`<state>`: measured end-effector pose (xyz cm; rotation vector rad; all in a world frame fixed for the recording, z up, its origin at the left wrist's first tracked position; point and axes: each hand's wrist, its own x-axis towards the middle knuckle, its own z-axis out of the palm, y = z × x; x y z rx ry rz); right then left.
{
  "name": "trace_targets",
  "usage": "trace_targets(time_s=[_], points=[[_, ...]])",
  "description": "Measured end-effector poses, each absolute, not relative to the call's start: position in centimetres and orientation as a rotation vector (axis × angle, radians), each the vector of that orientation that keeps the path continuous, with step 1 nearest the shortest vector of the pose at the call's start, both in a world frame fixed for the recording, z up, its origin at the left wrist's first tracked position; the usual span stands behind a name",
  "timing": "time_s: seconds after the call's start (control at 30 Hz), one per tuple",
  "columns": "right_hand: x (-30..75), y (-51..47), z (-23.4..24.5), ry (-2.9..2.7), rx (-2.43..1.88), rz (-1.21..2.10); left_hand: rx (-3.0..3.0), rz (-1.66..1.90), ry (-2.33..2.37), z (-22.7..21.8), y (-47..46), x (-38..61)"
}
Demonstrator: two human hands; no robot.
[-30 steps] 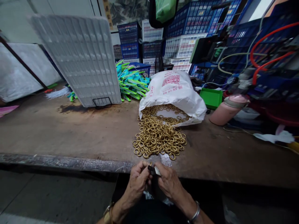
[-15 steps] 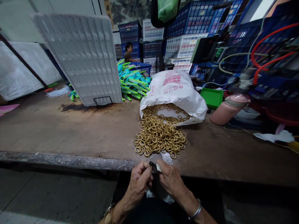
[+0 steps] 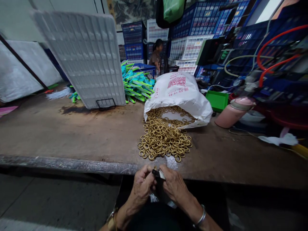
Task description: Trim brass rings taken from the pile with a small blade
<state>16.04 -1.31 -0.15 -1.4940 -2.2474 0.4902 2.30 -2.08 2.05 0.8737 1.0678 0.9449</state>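
Observation:
My left hand (image 3: 141, 183) is closed in a pinch at the table's front edge. Between its fingertips a bit of a gold-coloured ring (image 3: 155, 167) shows; the rest is covered by fingers. My right hand (image 3: 175, 183) grips a small knife-like tool (image 3: 156, 173) with a dark, flat tip and a pale part, and the tip meets the left fingertips at the ring. Just beyond both hands lies a heap of gold-coloured rings (image 3: 163, 141). It spills from the open mouth of a white sack (image 3: 176, 93) with red print, lying on its side.
On the wooden table (image 3: 72, 138), a ribbed white panel (image 3: 84, 61) stands in a wire holder. Behind it lie green and turquoise pieces (image 3: 137, 83). A green tray (image 3: 216, 100) and a pink bottle (image 3: 234, 112) are at right. A person (image 3: 156, 57) is near stacked crates (image 3: 185, 48).
The dark tip of the tool has dropped slightly and the ring now shows above it. In the background, the person has moved to the right. My hands stay in nearly the same place.

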Motion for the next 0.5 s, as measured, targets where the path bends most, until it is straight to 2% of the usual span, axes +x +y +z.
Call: trace_targets(time_s=[0.23, 0.5], points=[[18.7, 0.1, -0.9, -2.148, -1.891, 0.306, 0.857, 0.764, 0.974, 1.3, -3.5, 1.6], [22.2, 1.6, -1.2, -1.828, -2.172, 0.04, 0.629, 0.535, 1.146, -5.4, -2.5, 3.6]])
